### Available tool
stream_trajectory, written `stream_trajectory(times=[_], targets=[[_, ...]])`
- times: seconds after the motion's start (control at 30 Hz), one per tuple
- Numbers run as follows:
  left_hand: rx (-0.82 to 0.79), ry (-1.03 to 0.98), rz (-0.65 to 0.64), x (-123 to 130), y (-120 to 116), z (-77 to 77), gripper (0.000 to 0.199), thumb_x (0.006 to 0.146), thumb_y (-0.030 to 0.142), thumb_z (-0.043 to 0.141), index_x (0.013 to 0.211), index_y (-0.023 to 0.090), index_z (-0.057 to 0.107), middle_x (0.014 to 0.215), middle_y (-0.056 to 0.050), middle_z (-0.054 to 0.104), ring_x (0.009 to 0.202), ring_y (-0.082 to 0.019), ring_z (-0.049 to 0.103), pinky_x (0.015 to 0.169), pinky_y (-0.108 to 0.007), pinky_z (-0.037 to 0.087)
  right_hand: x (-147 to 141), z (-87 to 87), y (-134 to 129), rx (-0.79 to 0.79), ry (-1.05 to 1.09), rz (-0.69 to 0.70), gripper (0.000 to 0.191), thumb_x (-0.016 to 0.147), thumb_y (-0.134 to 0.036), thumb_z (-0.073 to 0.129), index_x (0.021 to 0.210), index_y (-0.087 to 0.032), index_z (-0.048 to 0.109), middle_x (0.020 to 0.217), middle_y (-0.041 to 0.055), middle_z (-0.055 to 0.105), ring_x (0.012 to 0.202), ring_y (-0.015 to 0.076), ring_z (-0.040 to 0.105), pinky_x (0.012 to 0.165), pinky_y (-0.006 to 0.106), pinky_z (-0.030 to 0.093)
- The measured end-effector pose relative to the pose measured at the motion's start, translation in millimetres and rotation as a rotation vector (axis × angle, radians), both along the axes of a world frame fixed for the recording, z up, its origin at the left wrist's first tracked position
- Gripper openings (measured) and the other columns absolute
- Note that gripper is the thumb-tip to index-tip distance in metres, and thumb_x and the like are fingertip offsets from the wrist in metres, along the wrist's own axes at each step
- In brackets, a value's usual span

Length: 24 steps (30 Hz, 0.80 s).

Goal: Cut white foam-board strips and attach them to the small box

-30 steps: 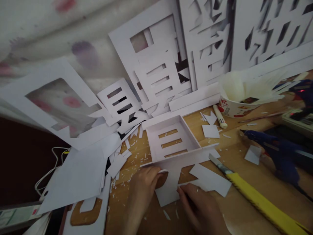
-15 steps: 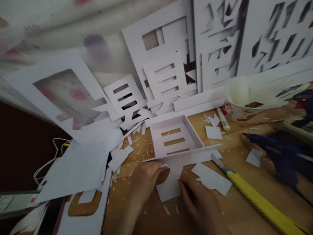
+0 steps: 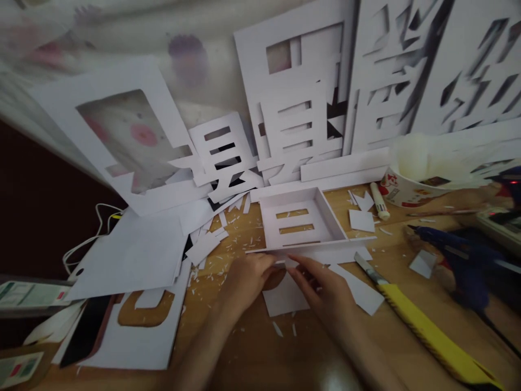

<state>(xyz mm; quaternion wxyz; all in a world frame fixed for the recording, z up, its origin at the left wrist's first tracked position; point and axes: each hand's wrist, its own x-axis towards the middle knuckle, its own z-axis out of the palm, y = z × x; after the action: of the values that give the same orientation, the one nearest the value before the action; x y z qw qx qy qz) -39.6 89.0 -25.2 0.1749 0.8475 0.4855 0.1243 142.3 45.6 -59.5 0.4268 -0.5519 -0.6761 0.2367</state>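
A shallow white board box (image 3: 332, 214) with slots cut in its floor lies on the wooden table. Along its near side runs a long white strip (image 3: 337, 251). My left hand (image 3: 250, 277) is closed at the strip's near face, its fingertips on a small white board piece (image 3: 280, 263). From the other side my right hand (image 3: 321, 279) reaches in, thumb and forefinger closing on that same small piece; the exact contact is partly hidden. Below both hands lies a white offcut (image 3: 285, 298) with a curved notch. A yellow utility knife (image 3: 427, 331) rests to the right, blade out.
A blue glue gun (image 3: 459, 250) lies at the right. Behind it stands a paper tub (image 3: 407, 190), with a white marker (image 3: 379, 201) beside it. Cut-out white panels (image 3: 248, 70) lean along the back. White sheets (image 3: 130, 255) are stacked at left, and scraps litter the table.
My right hand has moved up and inward from the offcut to the small piece by my left hand. The view has shifted, so the scene sits further right.
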Motion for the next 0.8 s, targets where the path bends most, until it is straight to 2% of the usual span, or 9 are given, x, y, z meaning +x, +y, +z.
stream_trajectory(times=[0.1,0.2,0.27,0.33,0.4,0.53,0.63,0.8], targets=[[0.007,-0.019,0.001,-1,1,-2.2,0.016,0.095,0.024,0.058,0.091,0.021,0.073,0.087,-0.004,0.077,0.08,-0.023,0.073,0.069,-0.031,0.053,-1,3.2,17,0.015,-0.073,0.081,0.031,0.1,-0.034,0.046,0.105,-0.021,0.073,0.092,0.0054,0.076,0.074,0.0211,0.071,0.066,0.031,0.054],[0.005,-0.08,-0.01,-5,3,-6.4,0.014,0.092,0.018,0.061,0.1,0.021,0.072,0.097,-0.005,0.077,0.089,-0.023,0.073,0.076,-0.033,0.056,2,0.1,25,0.048,-0.121,0.152,0.031,0.103,-0.032,0.045,0.104,-0.018,0.073,0.089,0.0051,0.075,0.069,0.0175,0.069,0.066,0.031,0.054],[0.013,-0.146,-0.011,-13,3,-10.4,0.025,0.089,0.011,0.063,0.112,0.021,0.069,0.109,-0.005,0.076,0.098,-0.023,0.071,0.086,-0.034,0.056,4,-3.7,27,0.081,-0.139,0.175,0.031,0.105,-0.033,0.044,0.107,-0.017,0.071,0.085,0.0037,0.073,0.064,0.0142,0.066,0.063,0.029,0.053],[0.03,-0.213,0.013,-25,1,-15.3,0.03,0.088,0.01,0.063,0.115,0.02,0.068,0.114,-0.006,0.075,0.102,-0.022,0.071,0.091,-0.036,0.055,7,-7.8,27,0.116,-0.15,0.169,0.034,0.107,-0.035,0.042,0.107,-0.016,0.07,0.08,0.0023,0.07,0.062,0.0131,0.064,0.061,0.028,0.052],[0.049,-0.275,0.05,-39,-2,-20.6,0.024,0.09,0.013,0.062,0.111,0.02,0.07,0.109,-0.006,0.076,0.099,-0.021,0.071,0.091,-0.036,0.056,8,-11.0,26,0.141,-0.159,0.154,0.035,0.107,-0.036,0.042,0.106,-0.016,0.07,0.078,0.0022,0.069,0.064,0.0136,0.064,0.06,0.028,0.052],[0.055,-0.367,0.086,-59,-7,-28.8,0.023,0.094,0.018,0.056,0.111,0.022,0.071,0.11,-0.006,0.075,0.1,-0.019,0.071,0.09,-0.035,0.057,7,-13.3,25,0.169,-0.17,0.141,0.034,0.105,-0.034,0.043,0.103,-0.018,0.074,0.087,0.006,0.073,0.076,0.0167,0.069,0.066,0.029,0.055],[0.038,-0.407,0.076,-64,-8,-33.0,0.026,0.094,0.017,0.057,0.115,0.024,0.07,0.113,-0.005,0.075,0.102,-0.018,0.07,0.091,-0.034,0.057,5,-13.9,25,0.169,-0.181,0.114,0.032,0.103,-0.031,0.044,0.104,-0.022,0.075,0.101,0.0069,0.076,0.085,0.0192,0.072,0.073,0.029,0.057],[0.045,-0.461,0.073,-65,-8,-39.0,0.027,0.092,0.016,0.061,0.116,0.024,0.07,0.112,-0.004,0.075,0.102,-0.017,0.07,0.092,-0.032,0.055,7,-16.6,22,0.147,-0.226,0.082,0.028,0.1,-0.028,0.05,0.112,-0.023,0.074,0.102,0.0044,0.077,0.078,0.0203,0.074,0.07,0.029,0.059]])
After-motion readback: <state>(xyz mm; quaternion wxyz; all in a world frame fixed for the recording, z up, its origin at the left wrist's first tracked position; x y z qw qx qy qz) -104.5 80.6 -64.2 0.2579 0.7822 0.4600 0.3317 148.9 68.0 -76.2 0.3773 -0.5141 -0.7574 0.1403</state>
